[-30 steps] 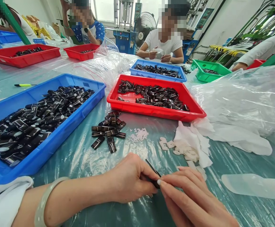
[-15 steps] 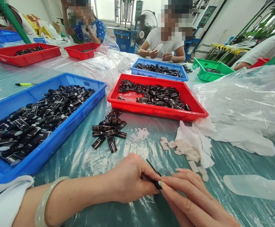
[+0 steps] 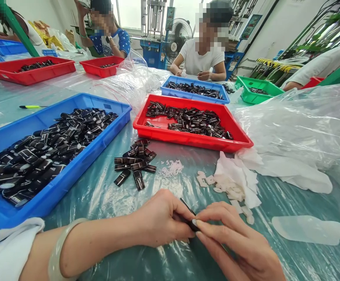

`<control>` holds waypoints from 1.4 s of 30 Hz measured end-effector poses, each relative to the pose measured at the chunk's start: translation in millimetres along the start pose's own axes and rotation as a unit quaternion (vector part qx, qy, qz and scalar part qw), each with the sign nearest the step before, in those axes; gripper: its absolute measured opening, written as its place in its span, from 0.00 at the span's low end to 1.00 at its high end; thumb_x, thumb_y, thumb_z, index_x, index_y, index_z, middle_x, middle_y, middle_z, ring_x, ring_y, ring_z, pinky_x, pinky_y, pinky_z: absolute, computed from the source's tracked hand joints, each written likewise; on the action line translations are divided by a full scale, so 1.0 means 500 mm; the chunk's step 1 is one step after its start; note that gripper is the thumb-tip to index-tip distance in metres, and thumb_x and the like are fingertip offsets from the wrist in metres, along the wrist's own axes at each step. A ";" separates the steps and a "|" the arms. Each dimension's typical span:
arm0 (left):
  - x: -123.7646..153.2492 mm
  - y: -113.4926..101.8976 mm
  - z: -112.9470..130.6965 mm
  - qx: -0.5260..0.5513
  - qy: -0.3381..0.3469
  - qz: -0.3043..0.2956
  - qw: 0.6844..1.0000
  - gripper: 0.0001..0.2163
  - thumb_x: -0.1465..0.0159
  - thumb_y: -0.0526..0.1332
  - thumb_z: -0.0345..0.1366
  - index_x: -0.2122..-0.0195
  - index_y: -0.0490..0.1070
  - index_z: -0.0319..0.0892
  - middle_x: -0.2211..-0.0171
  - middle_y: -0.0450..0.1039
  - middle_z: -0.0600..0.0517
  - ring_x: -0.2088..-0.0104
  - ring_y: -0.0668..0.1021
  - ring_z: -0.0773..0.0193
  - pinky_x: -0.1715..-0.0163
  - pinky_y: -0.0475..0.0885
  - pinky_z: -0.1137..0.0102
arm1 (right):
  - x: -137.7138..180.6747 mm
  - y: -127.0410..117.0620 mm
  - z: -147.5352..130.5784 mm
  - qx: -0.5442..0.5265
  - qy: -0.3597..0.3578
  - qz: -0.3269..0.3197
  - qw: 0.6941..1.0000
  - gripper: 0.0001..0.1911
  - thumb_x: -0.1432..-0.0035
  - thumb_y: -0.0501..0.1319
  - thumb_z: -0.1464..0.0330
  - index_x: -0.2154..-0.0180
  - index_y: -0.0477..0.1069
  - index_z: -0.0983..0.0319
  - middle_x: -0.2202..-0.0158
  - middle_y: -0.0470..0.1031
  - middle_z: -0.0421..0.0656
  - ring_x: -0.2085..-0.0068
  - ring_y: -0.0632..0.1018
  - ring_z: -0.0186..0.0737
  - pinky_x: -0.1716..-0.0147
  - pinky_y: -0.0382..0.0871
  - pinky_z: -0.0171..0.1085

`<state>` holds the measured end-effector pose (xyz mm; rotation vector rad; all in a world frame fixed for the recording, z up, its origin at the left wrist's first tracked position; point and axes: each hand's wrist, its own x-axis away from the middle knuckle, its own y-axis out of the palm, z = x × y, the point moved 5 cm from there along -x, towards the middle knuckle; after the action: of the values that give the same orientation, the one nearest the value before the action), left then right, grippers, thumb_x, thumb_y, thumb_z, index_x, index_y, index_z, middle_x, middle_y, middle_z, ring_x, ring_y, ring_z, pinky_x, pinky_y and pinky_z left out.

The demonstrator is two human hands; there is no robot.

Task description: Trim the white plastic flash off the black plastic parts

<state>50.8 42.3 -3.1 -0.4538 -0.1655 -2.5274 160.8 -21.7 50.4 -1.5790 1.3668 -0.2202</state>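
Observation:
My left hand is closed, pinching a small glossy black part that is mostly hidden by my fingers. The thumb and fingertips of my right hand press together at the part's right end. A small whitish spot shows there; whether it is a nail or a pad on the part I cannot tell. Beyond my hands lies a loose pile of black parts with pale lines. To its right are pinkish-white scraps and larger off-white pieces beside a crumpled white cloth.
A blue tray full of black parts stands at left. Farther back are a red tray, another blue tray and a green tray. Clear plastic sheeting and a translucent flat piece lie at right. Several people sit around.
My right hand has shifted slightly left, and its fingertips have moved at the end of the black part. My left hand keeps its grip. Across the table, a person's hands have lowered.

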 end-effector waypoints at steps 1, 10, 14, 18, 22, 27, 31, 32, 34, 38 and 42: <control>-0.001 0.001 -0.004 0.023 -0.015 0.001 1.000 0.07 0.52 0.61 0.30 0.72 0.77 0.36 0.83 0.65 0.57 0.80 0.69 0.71 0.79 0.62 0.78 | -0.008 -0.001 0.006 0.008 0.007 -0.001 1.000 0.08 0.43 0.56 0.76 0.65 0.71 0.61 0.67 0.72 0.43 0.66 0.75 0.34 0.68 0.72 0.34; 0.003 0.004 -0.001 0.105 -0.058 -0.019 0.993 0.09 0.53 0.62 0.32 0.85 0.63 0.38 0.88 0.63 0.57 0.80 0.73 0.68 0.79 0.68 0.76 | -0.099 0.054 0.100 0.172 0.066 0.009 0.983 0.05 0.40 0.55 0.72 0.65 0.70 0.63 0.68 0.72 0.40 0.66 0.74 0.35 0.65 0.69 0.39; 0.004 -0.003 0.003 0.124 -0.065 -0.017 0.990 0.10 0.54 0.63 0.33 0.85 0.62 0.38 0.88 0.65 0.56 0.81 0.74 0.68 0.80 0.67 0.77 | -0.123 0.090 0.124 0.226 0.088 -0.032 0.970 0.08 0.39 0.57 0.66 0.63 0.69 0.64 0.64 0.72 0.40 0.63 0.74 0.34 0.61 0.69 0.41; 0.003 -0.004 0.003 0.142 -0.078 -0.027 0.986 0.10 0.53 0.63 0.36 0.83 0.64 0.37 0.86 0.68 0.54 0.81 0.74 0.68 0.79 0.68 0.76 | -0.121 0.099 0.135 0.229 0.097 -0.049 0.967 0.10 0.39 0.56 0.64 0.61 0.69 0.64 0.61 0.72 0.42 0.61 0.74 0.36 0.60 0.70 0.42; 0.003 -0.004 0.002 0.164 -0.078 -0.033 0.983 0.12 0.52 0.63 0.41 0.83 0.66 0.37 0.86 0.68 0.54 0.82 0.74 0.68 0.80 0.67 0.76 | -0.104 0.081 0.126 0.177 0.098 -0.039 0.979 0.09 0.39 0.56 0.65 0.66 0.69 0.65 0.66 0.71 0.40 0.64 0.74 0.34 0.62 0.69 0.40; 0.003 -0.002 0.003 0.170 -0.075 -0.042 0.982 0.15 0.51 0.62 0.45 0.80 0.68 0.36 0.84 0.68 0.52 0.82 0.74 0.68 0.81 0.67 0.76 | -0.068 0.027 0.095 0.051 0.127 0.003 0.991 0.09 0.41 0.55 0.70 0.73 0.68 0.62 0.74 0.71 0.38 0.71 0.73 0.33 0.69 0.68 0.35; 0.005 0.000 0.004 0.168 -0.082 -0.047 0.981 0.14 0.52 0.64 0.44 0.80 0.68 0.36 0.84 0.68 0.53 0.81 0.74 0.68 0.80 0.68 0.76 | -0.033 -0.006 0.086 -0.053 0.195 0.038 0.979 0.04 0.46 0.60 0.69 0.72 0.72 0.60 0.74 0.75 0.38 0.72 0.75 0.34 0.73 0.69 0.31; 0.005 0.001 0.003 0.164 -0.082 -0.050 0.982 0.13 0.53 0.65 0.42 0.79 0.68 0.36 0.84 0.68 0.54 0.81 0.74 0.68 0.79 0.68 0.75 | -0.026 -0.009 0.085 -0.080 0.207 0.043 0.974 0.03 0.47 0.61 0.68 0.72 0.73 0.60 0.74 0.75 0.39 0.72 0.76 0.34 0.73 0.70 0.31; 0.004 0.003 0.001 0.153 -0.077 -0.056 0.984 0.10 0.53 0.66 0.38 0.77 0.70 0.36 0.83 0.69 0.54 0.80 0.75 0.69 0.79 0.69 0.76 | -0.019 -0.009 0.081 -0.137 0.224 0.039 0.964 0.04 0.48 0.62 0.67 0.73 0.74 0.60 0.74 0.76 0.40 0.72 0.76 0.34 0.74 0.71 0.30; 0.003 0.005 -0.007 0.145 -0.072 -0.057 0.985 0.08 0.53 0.65 0.34 0.73 0.73 0.34 0.83 0.68 0.55 0.80 0.74 0.69 0.78 0.70 0.76 | -0.018 0.000 0.067 -0.227 0.242 0.010 0.943 0.06 0.48 0.63 0.67 0.75 0.75 0.60 0.76 0.75 0.40 0.74 0.75 0.34 0.75 0.71 0.30; 0.002 0.008 -0.012 0.136 -0.075 -0.054 0.986 0.08 0.53 0.64 0.33 0.72 0.74 0.34 0.83 0.69 0.55 0.80 0.75 0.69 0.77 0.71 0.76 | -0.021 0.001 0.056 -0.262 0.249 0.009 0.932 0.05 0.49 0.63 0.69 0.75 0.76 0.59 0.76 0.75 0.40 0.74 0.75 0.33 0.75 0.70 0.29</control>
<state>50.5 37.5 -8.3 -0.5353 -0.5991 -2.5242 175.9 2.3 40.7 -2.0383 1.9496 -0.2718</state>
